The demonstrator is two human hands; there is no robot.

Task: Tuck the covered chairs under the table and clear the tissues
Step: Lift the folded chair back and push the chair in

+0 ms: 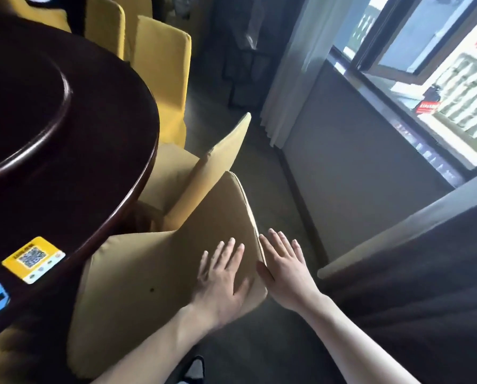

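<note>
The dark round tabletop fills the frame from nine to eleven o'clock, with a raised inner ring. A window with a pale curtain sits at one to two o'clock. Yellow covered chairs ring the tabletop's edge: the far chairs at twelve o'clock, a middle chair just past centre, and the near chair at six o'clock, its back tilted toward the tabletop. The left hand lies flat on the near chair's back, fingers straight and spread. The right hand presses the back's right edge, fingers straight and slightly apart. A yellow QR sticker sits on the tabletop at eight o'clock.
</note>
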